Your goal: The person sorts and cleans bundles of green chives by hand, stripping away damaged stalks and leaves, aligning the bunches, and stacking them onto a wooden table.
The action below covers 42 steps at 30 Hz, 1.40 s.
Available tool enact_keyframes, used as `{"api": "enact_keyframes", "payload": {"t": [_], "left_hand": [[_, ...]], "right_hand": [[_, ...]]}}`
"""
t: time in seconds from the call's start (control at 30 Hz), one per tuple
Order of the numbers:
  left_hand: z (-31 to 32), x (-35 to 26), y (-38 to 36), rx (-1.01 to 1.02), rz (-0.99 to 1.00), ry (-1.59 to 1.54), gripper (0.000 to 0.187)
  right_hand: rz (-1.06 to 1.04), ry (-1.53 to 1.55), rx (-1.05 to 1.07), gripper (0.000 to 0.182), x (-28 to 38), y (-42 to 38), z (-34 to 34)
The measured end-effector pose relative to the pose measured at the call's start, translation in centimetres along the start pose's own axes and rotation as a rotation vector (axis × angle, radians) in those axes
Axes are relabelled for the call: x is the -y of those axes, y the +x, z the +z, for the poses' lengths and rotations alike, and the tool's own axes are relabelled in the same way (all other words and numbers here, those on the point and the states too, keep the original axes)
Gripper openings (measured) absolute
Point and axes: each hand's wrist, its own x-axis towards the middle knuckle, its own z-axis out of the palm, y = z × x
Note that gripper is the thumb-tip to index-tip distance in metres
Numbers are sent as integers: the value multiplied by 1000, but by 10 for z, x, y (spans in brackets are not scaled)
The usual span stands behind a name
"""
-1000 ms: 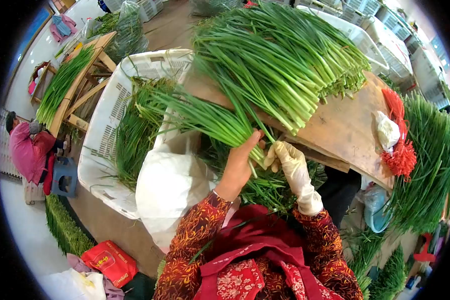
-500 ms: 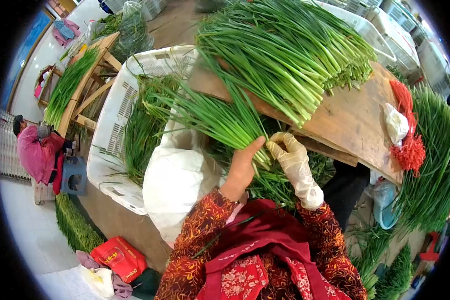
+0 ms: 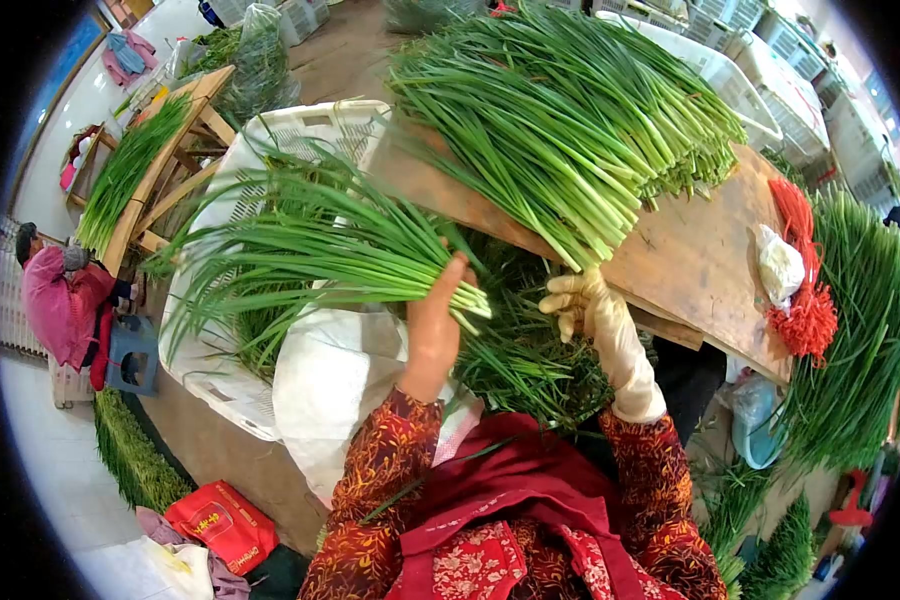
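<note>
left hand clenched on bunch of chives, held level above white crate | right hand, gloved, fingers curled and released, holding nothing, apart from bunch | big chive pile lay on table | red ties at table edge

In my left hand I hold 1 bunch of green chives, gripped near the pale cut ends. The bunch lies almost level, the long thin leaves fan out to the left, the cut ends point right. My gloved right hand is just beside them, not touching.
</note>
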Motion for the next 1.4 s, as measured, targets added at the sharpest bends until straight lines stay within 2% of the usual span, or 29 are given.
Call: {"api": "enact_keyframes", "payload": {"t": [0.03, 0.1, 0.13, 0.17, 0.2, 0.23, 0.27, 0.3, 0.37, 0.5, 0.57, 0.6, 0.67, 0.7, 0.77, 0.83, 0.87, 0.9, 0.93, 0.97, 1.03, 1.1, 1.2, 1.23, 1.3, 1.37, 1.4], "left_hand": [[3, 3, -2, -58, -28, 46, 35], [5, 10, -4, 16, -93, -57, 34], [7, 12, -4, 20, -119, -40, 35], [9, 13, -4, 22, -146, -21, 35], [10, 11, -4, 61, -147, 30, 35], [17, 7, -7, 19, -178, 66, 23], [20, 8, -8, 38, -85, 83, 22], [22, 10, -8, 56, 7, 100, 20], [17, 14, -8, 47, -17, 90, 23], [5, 21, -5, 4, -118, 21, 29], [2, 20, -5, 34, -208, -7, 30], [0, 19, -6, 31, -241, 2, 30], [-1, 19, -8, 26, -232, -9, 29], [1, 19, -9, 25, -224, -23, 28], [3, 11, -12, 72, -291, -69, 28], [9, 2, -13, 80, -145, -99, 27], [15, -4, -15, 21, -103, -76, 25], [11, -4, -12, 23, -106, -78, 25], [5, -2, -8, 69, -148, -148, 25], [3, -2, -4, 115, -189, -217, 24], [10, -1, -7, 139, -163, -241, 23], [4, 10, -8, 145, -279, -158, 23], [7, 21, -12, 100, -291, -114, 25], [9, 22, -14, 89, -297, -79, 26], [9, 25, -14, 49, -287, -53, 28], [11, 24, -15, 33, -294, -66, 26], [8, 26, -14, 57, -284, -86, 26]], "right_hand": [[-6, -2, 3, 46, -3, 3, 3], [39, 116, -42, 42, -12, 11, 5], [49, 200, -29, 33, -14, 11, 7], [54, 198, -23, 33, -17, 7, 11], [-28, -79, -25, 29, -20, 2, 14], [-111, -354, -27, 26, -22, -3, 19], [-105, -646, -140, 19, -24, -9, 26], [-216, -915, -192, 17, -21, -15, 34], [-385, -1142, -142, 19, -26, -16, 32], [-351, -1213, -51, 23, -24, -18, 28], [-95, -1078, 78, 27, -17, -17, 26], [-95, -1078, 77, 27, -17, -16, 24], [7, -718, 37, 31, -17, -12, 20], [2, -721, 24, 31, -15, -11, 20], [-137, -692, -56, 34, -12, -10, 22], [-62, -456, -160, 33, -4, -9, 22], [-65, -331, -138, 37, -1, -7, 16], [-68, -206, -114, 41, 0, -4, 7], [65, -13, -120, 47, -2, 2, -1], [61, -14, -122, 47, -2, 5, -5], [85, 325, -61, 44, -2, 8, -8], [59, 358, -126, 39, -5, 8, -4], [-21, 9, -97, 32, -7, -1, 9], [4, -97, -92, 35, -6, -5, 15], [-5, -108, -123, 38, -11, -6, 17], [86, 180, -150, 38, -7, 1, 11], [44, 269, -141, 37, -10, 9, 5]]}}
